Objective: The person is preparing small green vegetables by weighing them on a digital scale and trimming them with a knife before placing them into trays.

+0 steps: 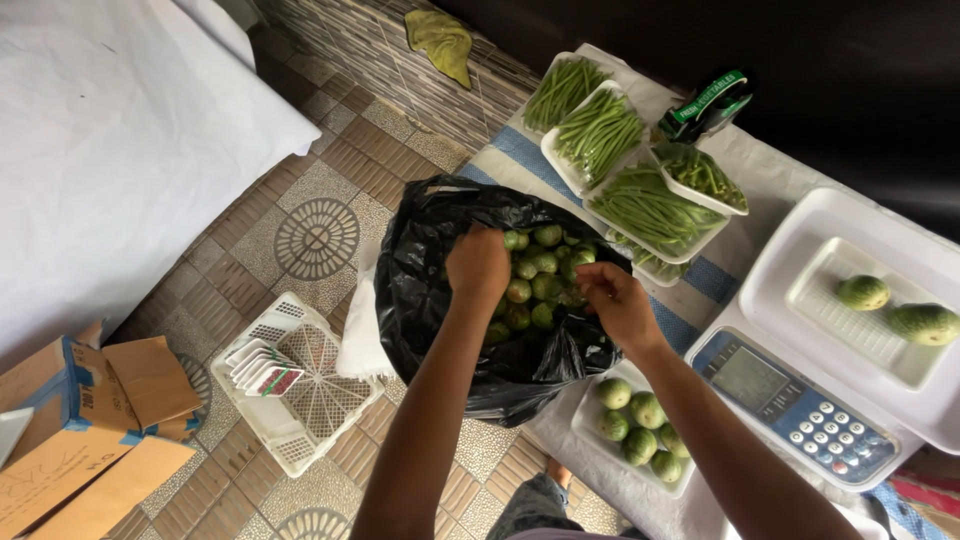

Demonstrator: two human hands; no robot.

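A black plastic bag (430,290) stands open on the table edge, full of small round green fruits (545,265). My left hand (478,262) reaches into the bag's mouth, fingers curled down among the fruits; what it grips is hidden. My right hand (612,298) is at the bag's right rim, fingers pinched toward the fruits, and whether it holds one cannot be told. Below the bag a white foam tray (590,420) holds several of the same green fruits (632,415).
A white digital scale (800,405) at right carries a foam tray (830,315) with two green fruits (863,292). Several trays of green beans (640,205) lie behind the bag. A white plastic basket (290,430) and cardboard boxes (90,440) sit on the tiled floor at left.
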